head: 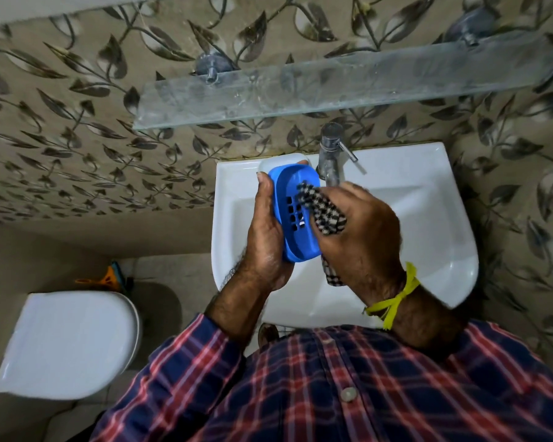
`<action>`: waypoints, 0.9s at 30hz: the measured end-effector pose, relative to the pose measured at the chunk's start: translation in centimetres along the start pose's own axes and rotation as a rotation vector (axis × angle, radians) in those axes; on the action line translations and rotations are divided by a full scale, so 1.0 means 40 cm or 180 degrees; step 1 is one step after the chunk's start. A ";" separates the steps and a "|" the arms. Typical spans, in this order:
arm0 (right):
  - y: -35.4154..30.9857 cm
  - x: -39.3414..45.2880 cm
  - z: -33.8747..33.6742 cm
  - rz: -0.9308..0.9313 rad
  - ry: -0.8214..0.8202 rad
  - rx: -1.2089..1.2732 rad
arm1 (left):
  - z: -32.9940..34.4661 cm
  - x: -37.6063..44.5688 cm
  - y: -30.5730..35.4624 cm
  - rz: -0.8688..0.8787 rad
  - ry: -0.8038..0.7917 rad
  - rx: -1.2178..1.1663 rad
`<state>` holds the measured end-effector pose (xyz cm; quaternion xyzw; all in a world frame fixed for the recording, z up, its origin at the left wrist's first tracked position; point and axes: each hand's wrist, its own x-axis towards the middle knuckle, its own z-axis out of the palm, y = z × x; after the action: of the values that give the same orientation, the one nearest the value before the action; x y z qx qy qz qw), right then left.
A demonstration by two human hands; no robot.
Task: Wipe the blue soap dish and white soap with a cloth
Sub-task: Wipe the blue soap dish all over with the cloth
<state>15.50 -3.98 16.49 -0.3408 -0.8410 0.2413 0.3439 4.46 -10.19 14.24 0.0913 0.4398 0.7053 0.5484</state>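
Observation:
My left hand grips the blue soap dish by its left edge and holds it tilted over the white sink. The dish has several drain slots in its floor. My right hand clutches a black-and-white checked cloth and presses it into the dish's right side. The cloth's loose end hangs below my right palm. A white soap lies on the sink's back ledge, just behind the dish and partly hidden by it.
A chrome tap stands at the back of the sink, close to my right fingers. A glass shelf juts from the leaf-patterned wall above. A white toilet with its lid shut sits at lower left.

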 end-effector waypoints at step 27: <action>-0.014 0.023 -0.017 -0.0527 -0.0381 -0.0337 | 0.017 0.012 0.009 0.0006 -0.0037 -0.0143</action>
<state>15.27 -3.54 17.68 -0.2729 -0.8969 0.1872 0.2933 4.43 -9.45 14.73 0.0835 0.4205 0.7150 0.5522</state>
